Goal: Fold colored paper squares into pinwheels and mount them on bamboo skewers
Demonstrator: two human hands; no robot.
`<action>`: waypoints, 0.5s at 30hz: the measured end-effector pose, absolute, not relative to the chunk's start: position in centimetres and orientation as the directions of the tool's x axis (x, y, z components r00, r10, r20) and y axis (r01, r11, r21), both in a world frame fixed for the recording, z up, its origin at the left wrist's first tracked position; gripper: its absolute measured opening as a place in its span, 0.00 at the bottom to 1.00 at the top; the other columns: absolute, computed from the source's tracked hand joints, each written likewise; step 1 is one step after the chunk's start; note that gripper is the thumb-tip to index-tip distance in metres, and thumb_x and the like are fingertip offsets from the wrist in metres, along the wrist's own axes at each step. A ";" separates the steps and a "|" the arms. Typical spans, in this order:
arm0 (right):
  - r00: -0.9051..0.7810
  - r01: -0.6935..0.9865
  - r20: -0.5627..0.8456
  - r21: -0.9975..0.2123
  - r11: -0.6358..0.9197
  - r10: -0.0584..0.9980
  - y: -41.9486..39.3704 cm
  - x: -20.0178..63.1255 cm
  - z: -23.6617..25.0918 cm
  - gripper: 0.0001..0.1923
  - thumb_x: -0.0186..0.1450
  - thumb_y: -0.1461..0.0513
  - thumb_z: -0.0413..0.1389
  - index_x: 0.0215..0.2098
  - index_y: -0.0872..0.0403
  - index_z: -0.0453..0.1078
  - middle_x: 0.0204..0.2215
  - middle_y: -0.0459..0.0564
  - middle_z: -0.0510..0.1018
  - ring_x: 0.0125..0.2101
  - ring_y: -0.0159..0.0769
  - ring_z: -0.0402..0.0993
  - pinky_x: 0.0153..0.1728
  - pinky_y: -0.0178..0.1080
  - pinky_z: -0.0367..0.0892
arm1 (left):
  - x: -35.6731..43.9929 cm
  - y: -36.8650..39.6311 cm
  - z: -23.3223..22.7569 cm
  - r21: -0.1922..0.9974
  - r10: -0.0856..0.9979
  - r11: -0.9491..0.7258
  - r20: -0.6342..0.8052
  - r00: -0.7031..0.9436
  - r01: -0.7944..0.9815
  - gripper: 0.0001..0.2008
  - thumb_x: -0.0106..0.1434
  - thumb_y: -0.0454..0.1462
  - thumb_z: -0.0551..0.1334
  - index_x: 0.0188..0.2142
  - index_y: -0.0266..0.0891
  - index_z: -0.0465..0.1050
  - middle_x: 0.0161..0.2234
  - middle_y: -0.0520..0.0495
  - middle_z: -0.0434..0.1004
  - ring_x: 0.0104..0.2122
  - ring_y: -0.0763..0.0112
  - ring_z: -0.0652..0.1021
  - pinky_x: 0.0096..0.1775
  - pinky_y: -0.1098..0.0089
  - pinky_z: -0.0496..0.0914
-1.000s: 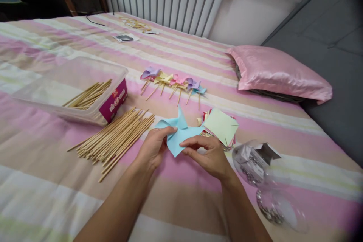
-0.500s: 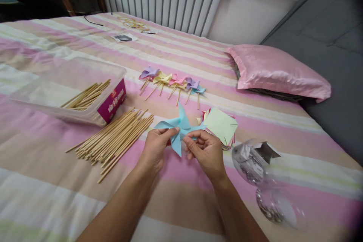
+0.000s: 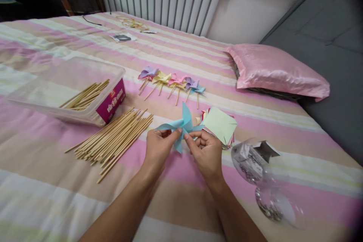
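The left hand [image 3: 158, 146] and the right hand [image 3: 206, 150] meet over the striped bedspread [image 3: 42, 166], both closed with pinching fingertips on a light blue paper pinwheel [image 3: 181, 126] held just above the bed between them (its folded points stick up and out past the fingers). The left thumb and forefinger grip its left side, the right thumb and forefinger its centre.

At the far left lies a clear plastic tub [image 3: 68, 87] with a magenta label, tipped on its side and holding a few wooden sticks. Just beside it, nearer the hands, a loose pile of bamboo sticks [image 3: 113, 140] fans across the cover. Beyond the hands, a row of finished pinwheels [image 3: 171, 81] in purple, yellow, pink and blue lies on sticks. Just right of the held pinwheel sits a stack of coloured paper squares [image 3: 219, 124], pale green on top. Further right, a clear plastic jar [image 3: 263, 181] lies on its side with small metal pieces inside; I cannot tell what they are. A pink pillow [image 3: 275, 72] rests at the far right, against a grey headboard [image 3: 326, 45].
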State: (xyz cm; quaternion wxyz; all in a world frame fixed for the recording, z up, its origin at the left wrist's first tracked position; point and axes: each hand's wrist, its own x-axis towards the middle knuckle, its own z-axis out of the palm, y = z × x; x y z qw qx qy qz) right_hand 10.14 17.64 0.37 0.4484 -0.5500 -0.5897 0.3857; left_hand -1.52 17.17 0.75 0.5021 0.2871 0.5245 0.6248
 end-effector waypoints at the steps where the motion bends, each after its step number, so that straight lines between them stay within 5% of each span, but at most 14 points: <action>1: 0.011 0.302 0.102 -0.949 0.094 0.995 17.7 10.2 0.3 0.11 0.56 0.55 0.59 0.27 0.55 0.72 0.10 0.40 0.65 0.11 0.26 0.58 0.17 0.32 0.56 | -1.5 17.2 0.7 0.947 0.931 0.047 -0.157 -0.330 -0.317 0.03 0.47 0.34 0.66 0.21 0.36 0.75 0.19 0.53 0.73 0.21 0.76 0.70 0.27 0.74 0.64; 15: 0.049 0.267 0.045 -0.963 0.030 0.998 18.0 10.3 0.2 0.15 0.55 0.53 0.59 0.25 0.57 0.72 0.09 0.39 0.63 0.11 0.25 0.55 0.15 0.30 0.52 | -1.4 17.3 -0.3 0.958 0.959 -0.047 -0.036 -0.282 -0.284 0.06 0.46 0.31 0.66 0.27 0.36 0.79 0.23 0.51 0.77 0.28 0.69 0.75 0.34 0.70 0.69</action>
